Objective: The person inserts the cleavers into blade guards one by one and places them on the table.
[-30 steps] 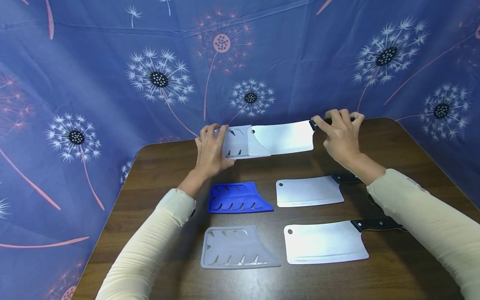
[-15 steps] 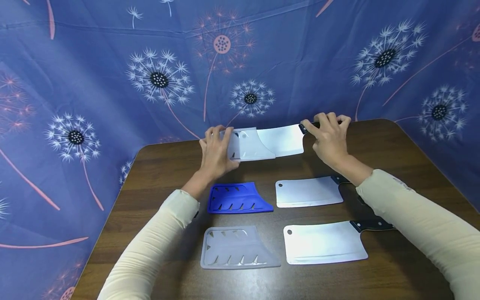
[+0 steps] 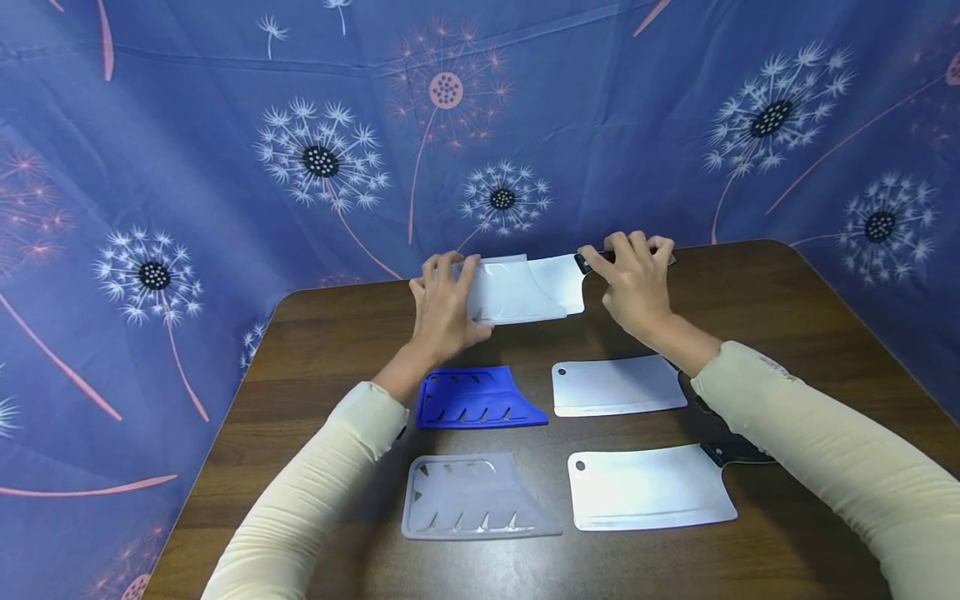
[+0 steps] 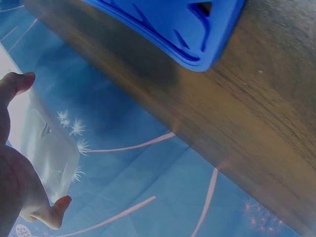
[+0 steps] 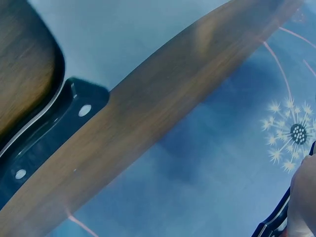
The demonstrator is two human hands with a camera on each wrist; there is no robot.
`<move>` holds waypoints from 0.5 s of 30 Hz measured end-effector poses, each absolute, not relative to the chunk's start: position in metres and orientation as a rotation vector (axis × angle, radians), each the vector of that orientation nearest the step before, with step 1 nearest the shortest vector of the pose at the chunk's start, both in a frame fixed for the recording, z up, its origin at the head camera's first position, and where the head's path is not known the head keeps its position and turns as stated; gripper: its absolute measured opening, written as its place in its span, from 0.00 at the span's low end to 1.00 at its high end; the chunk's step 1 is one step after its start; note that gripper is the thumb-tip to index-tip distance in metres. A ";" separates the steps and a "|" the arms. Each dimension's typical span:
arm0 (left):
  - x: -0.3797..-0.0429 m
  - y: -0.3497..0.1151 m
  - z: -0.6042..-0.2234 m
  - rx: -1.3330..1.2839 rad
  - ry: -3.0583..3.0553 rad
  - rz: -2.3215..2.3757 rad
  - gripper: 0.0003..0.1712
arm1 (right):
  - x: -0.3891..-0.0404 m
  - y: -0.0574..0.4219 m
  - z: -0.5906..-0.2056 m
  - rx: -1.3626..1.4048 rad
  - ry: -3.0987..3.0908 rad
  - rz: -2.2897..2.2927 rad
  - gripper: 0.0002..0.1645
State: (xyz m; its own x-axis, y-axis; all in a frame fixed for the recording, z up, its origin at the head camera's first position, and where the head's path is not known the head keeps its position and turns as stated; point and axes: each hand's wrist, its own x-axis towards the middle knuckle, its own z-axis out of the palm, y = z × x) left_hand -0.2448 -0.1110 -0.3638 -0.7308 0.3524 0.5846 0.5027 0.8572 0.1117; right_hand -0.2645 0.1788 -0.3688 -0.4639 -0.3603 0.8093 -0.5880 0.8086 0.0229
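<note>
At the back of the table my left hand grips the closed end of a translucent white blade guard, thumb below and fingers over the top. A cleaver sits most of the way inside it, only the heel end of its blade bare. My right hand holds the cleaver's black riveted handle, partly hidden by the fingers. In the left wrist view the guard shows between thumb and fingers. Low at the right edge of the right wrist view, part of the right hand shows on the handle.
A blue blade guard and a second translucent guard lie on the wooden table. Two more cleavers, one behind and one in front, lie to their right, handles partly under my right forearm. A blue patterned cloth hangs behind.
My right hand has moved left, sliding the cleaver deeper into the translucent guard. The left hand has shifted slightly right with the guard. The things lying on the table have stayed put.
</note>
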 end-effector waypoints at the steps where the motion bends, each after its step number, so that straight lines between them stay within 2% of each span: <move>1: -0.244 -0.110 -0.363 -0.623 -2.464 -0.348 0.58 | -0.264 0.177 -0.369 0.702 -2.103 0.325 0.43; 7: -0.241 -0.102 -0.360 -0.623 -2.465 -0.330 0.58 | -0.263 0.165 -0.369 0.707 -2.101 0.318 0.40; 15: -0.242 -0.100 -0.360 -0.607 -2.478 -0.307 0.61 | -0.265 0.165 -0.371 0.708 -2.085 0.380 0.44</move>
State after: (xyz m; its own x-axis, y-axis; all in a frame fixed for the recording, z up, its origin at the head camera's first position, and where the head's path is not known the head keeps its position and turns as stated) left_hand -0.2417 -0.1005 -0.3595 -0.7381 0.3549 0.5738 0.4842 0.8709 0.0842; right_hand -0.2649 0.1646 -0.3706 -0.4537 -0.3434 0.8223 -0.6115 0.7912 -0.0070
